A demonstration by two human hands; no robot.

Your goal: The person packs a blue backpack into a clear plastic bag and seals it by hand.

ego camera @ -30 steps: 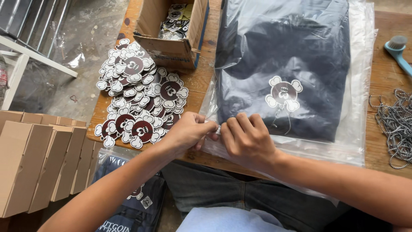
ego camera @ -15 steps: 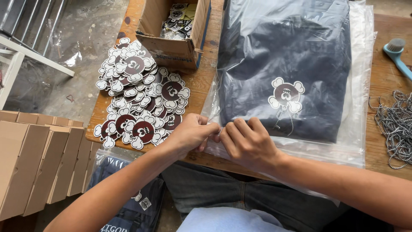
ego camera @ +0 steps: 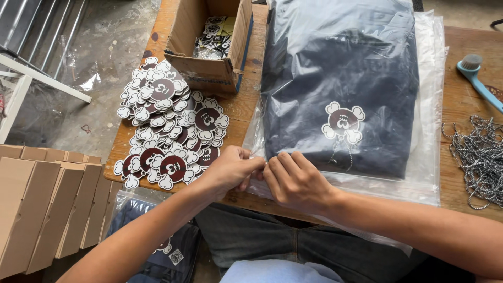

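Both hands, the left hand [ego camera: 230, 170] and right hand [ego camera: 296, 181], pinch the glossy clear plastic bag's [ego camera: 427, 157] near corner, apparently its seal; inside lies a folded dark garment [ego camera: 340, 78] on the wooden tabletop [ego camera: 461, 99].

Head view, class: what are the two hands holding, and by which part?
Both the left hand and right hand pinch the clear plastic bag with the dark folded garment at its near-left corner edge.

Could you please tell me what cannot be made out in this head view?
- Fingertips of left hand and right hand: curled together at the bag corner, so what they pinch is hidden.
- Box contents: too small.
- Chains: cut by the right edge.
- Brush: handle cut off.
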